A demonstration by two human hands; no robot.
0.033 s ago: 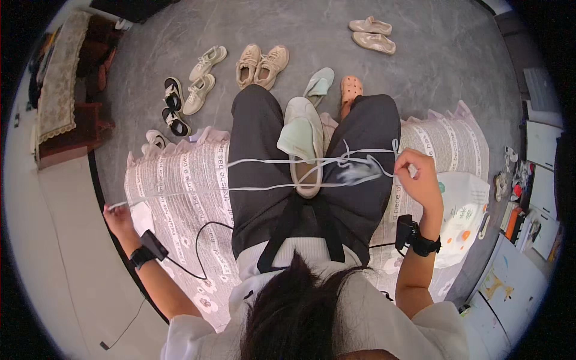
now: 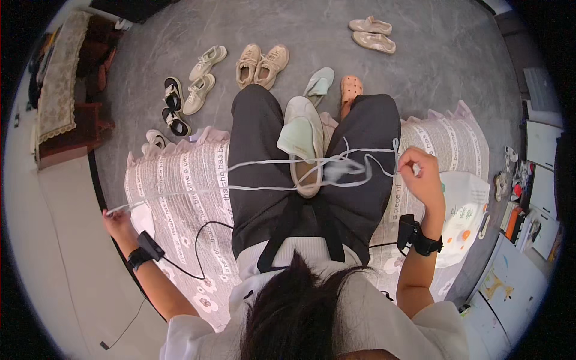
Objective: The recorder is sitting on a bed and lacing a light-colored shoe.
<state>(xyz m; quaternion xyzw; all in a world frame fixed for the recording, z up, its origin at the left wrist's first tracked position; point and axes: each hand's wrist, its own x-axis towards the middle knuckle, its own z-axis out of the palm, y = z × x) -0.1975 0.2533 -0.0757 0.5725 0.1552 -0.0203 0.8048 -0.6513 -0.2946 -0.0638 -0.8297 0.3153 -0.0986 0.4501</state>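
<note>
On my dark-trousered lap (image 2: pixel 258 132) lies a pale shoe (image 2: pixel 298 108) with a light green tongue (image 2: pixel 295 139); its toe points away from me. A long white shoelace (image 2: pixel 258 188) stretches across my thighs and makes a loose, partly blurred tangle over the right thigh. Far out to the left, my left hand (image 2: pixel 120 227) is closed on one end of the lace and pulls that strand nearly straight. My right hand (image 2: pixel 421 174) is raised beside the right thigh, its fingers pinched on the lace near the tangle.
Several shoes stand on the grey floor (image 2: pixel 312 36): beige sneakers (image 2: pixel 262 65), white sneakers (image 2: pixel 200 93), black shoes (image 2: pixel 174 105), tan flats (image 2: pixel 373 42), a green-tongued shoe (image 2: pixel 320 84), and an orange clog (image 2: pixel 351 90). A white bag (image 2: pixel 462 240) lies on the patterned cover (image 2: pixel 180 174) at right.
My left hand has moved slightly left and down with the lace end. My right hand has shifted slightly right. The blurred tangle has slid leftward toward the shoe.
</note>
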